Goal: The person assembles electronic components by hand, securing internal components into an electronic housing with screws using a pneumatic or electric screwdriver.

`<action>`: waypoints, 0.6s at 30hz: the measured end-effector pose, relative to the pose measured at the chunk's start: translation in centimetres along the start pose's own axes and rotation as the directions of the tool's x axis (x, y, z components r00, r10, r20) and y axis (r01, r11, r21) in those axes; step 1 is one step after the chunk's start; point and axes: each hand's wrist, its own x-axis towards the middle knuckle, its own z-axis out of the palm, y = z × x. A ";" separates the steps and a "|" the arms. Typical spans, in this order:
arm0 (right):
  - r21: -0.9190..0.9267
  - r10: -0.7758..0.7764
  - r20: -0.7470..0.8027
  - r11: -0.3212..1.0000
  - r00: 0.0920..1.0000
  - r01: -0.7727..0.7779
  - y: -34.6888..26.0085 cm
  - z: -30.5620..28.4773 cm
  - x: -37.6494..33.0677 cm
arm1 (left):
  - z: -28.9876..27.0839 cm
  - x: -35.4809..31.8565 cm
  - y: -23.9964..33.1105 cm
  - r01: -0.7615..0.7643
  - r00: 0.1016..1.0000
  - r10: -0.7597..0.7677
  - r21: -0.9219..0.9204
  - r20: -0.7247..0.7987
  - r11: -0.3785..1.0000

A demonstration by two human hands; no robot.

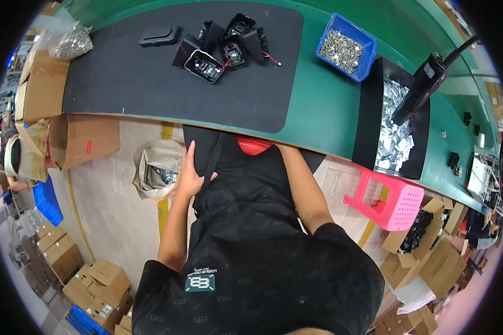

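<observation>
My left hand (190, 174) rests against the side of my dark-clad thigh, below the table's near edge. Its fingers are stretched out, the thumb stands apart, and I see nothing in it. My right forearm (304, 187) reaches forward under the table edge, which hides the right hand. A red rounded surface (254, 146) shows between my legs. On the black mat (179, 92) lie several opened black plastic housings (204, 66) with circuit parts inside and red wires. A black elongated cover (160, 36) lies to their left.
A blue bin (368, 58) of small metal parts and a black tray (369, 120) of metal pieces stand right, with a corded black electric tool (425, 84) over the tray. Below are a pink stool (402, 206), an open sack (145, 167) and cardboard boxes (89, 137).
</observation>
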 end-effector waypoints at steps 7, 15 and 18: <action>-0.557 -0.257 -0.052 0.810 0.965 0.186 -2.6 -6.0 -5.7 | 1.7 3.4 -1.5 -0.047 0.994 0.050 -0.031 0.101 0.998; -0.468 -0.105 0.437 0.822 0.893 0.326 -15.8 -7.2 -16.9 | 1.9 4.2 -4.1 0.012 0.993 -0.003 -0.068 0.120 0.998; -0.096 -0.253 0.622 0.914 0.741 0.393 -23.5 -8.7 -19.6 | 1.5 4.9 -4.2 -0.078 0.991 0.081 -0.026 0.105 0.997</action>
